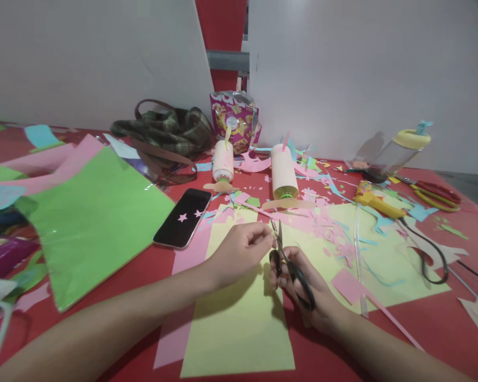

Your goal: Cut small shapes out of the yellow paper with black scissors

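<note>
My right hand (316, 297) grips black-handled scissors (301, 281), the fingers through the loops. The blades point up and away, slightly parted. Right beside them, my left hand (239, 249) is closed in a pinch, its fingertips at the blades; whatever it pinches is too small to make out. Both hands are above a pale yellow paper sheet (235, 339), which overlaps a pink sheet (173, 329). Just beyond my left hand lies a phone (183, 233) with small pink paper stars (182, 218) on its dark screen.
Two cream paper-wrapped cylinders (283, 167) stand at the back amid paper scraps (326, 231). Left are a green sheet pack (99, 228) and plaid bag (171, 130); a snack bag (236, 119) is behind. Right are a yellow glue gun (378, 204), red-handled pliers (436, 193) and clear bottle (398, 156).
</note>
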A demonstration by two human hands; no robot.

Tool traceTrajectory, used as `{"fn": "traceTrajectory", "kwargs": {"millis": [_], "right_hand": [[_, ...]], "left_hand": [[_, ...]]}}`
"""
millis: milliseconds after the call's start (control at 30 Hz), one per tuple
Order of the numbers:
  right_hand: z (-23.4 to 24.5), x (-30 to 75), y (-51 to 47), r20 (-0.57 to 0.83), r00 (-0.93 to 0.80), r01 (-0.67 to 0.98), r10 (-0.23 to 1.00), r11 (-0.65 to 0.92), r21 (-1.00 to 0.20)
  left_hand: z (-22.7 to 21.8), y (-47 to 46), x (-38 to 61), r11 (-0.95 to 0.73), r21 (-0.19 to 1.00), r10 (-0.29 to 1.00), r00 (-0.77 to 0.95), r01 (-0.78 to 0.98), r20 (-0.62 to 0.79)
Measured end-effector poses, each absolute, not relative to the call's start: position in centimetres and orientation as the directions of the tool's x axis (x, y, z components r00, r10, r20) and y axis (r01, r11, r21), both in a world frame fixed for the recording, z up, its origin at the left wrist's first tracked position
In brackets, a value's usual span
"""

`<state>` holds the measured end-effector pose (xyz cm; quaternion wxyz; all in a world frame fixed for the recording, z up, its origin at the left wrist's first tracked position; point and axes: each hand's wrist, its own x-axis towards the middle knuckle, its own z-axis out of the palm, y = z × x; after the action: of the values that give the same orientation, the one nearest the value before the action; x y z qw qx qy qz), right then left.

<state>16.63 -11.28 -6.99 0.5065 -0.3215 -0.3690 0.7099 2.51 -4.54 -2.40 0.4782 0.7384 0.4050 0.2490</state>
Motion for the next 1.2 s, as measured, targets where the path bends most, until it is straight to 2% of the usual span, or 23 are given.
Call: {"fn": "traceTrajectory", "kwargs": {"millis": [600, 767, 1200], "right_hand": [[-7.60, 16.77, -11.17, -0.063, -0.274, -0.444, 0.960, -0.185, -0.877], [-7.49, 16.75, -11.15, -0.104, -0.263, -0.438, 0.959, -0.215, -0.873], [-7.13, 16.65, -11.35, -0.163, -0.260, -0.411, 0.952, -0.262, -0.873]], "left_hand": [[-2.50, -4.88, 2.61, -0.214, 0.915, 0.834, 0.552, 0.342, -0.012], [-2.63, -4.76, 2.56, -0.219, 0.918, 0.835, 0.551, 0.332, 0.000], [-1.88, -4.03, 2.11, -0.283, 0.854, 0.808, 0.588, 0.438, -0.034]]}}
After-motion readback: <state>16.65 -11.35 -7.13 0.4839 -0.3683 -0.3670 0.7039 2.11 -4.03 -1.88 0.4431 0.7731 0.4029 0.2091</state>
